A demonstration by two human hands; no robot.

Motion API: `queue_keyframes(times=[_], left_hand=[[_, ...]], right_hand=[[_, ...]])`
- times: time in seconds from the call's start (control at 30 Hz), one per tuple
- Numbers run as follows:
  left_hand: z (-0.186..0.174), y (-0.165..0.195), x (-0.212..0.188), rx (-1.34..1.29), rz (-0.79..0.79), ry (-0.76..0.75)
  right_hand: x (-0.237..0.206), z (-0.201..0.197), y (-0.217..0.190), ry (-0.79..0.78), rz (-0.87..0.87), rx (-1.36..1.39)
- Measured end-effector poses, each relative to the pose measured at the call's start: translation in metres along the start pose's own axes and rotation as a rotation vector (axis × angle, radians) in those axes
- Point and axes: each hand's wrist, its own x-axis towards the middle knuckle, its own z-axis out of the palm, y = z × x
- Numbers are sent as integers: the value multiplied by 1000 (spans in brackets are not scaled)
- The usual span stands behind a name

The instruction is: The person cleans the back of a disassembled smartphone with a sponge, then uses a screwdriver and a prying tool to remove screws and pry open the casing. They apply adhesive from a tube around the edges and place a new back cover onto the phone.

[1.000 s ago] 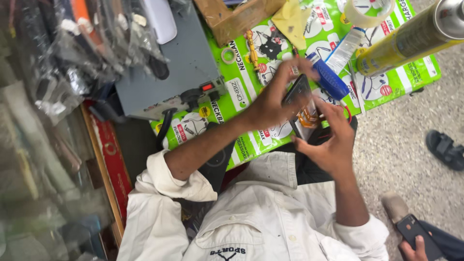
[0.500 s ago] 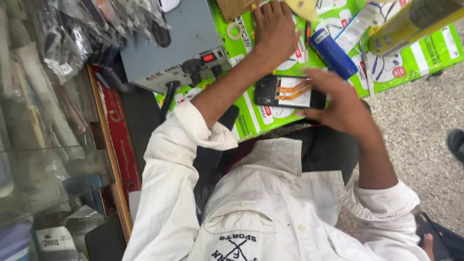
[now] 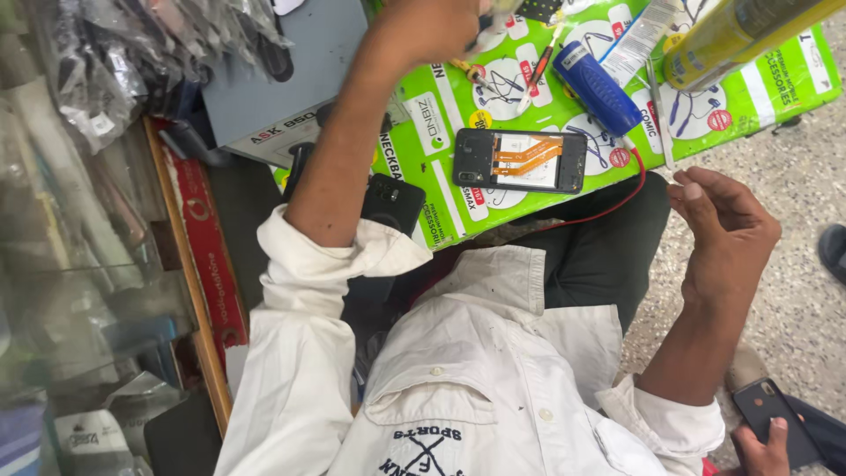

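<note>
green printed sheet [image 3: 441,167] carries one opened phone [image 3: 520,160], back off, two orange ribbon cables showing. left hand [image 3: 436,26] reaches up at the top edge, fingers curled round something small i cannot make out. right hand [image 3: 727,225] hovers loosely curled, holding nothing, well right of the phone. one blue tube [image 3: 597,88] lies nearby.

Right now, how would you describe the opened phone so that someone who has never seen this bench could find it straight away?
Look at the bright green printed mat on the work surface. Near its lower edge lies the opened phone, flat, back cover off, apart from both hands. It alone shows orange ribbon cables across its insides; the blue tool above it and the closed black phone to its left do not.
</note>
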Motion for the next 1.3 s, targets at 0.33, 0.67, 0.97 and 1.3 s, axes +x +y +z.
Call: queue_keyframes(times=[0.33, 0.67, 0.97, 1.3], left_hand=[[43, 8, -51, -1554, 266, 36], [92, 25, -80, -1636, 439, 30], [158, 67, -107, -1593, 129, 326], [193, 81, -157, -1289, -13, 617]], right_hand=[[9, 63, -13, -105, -124, -10], [0, 94, -23, -171, -92, -17], [-19, 90, 11, -288, 96, 110], [88, 108, -66, -2, -902, -786]])
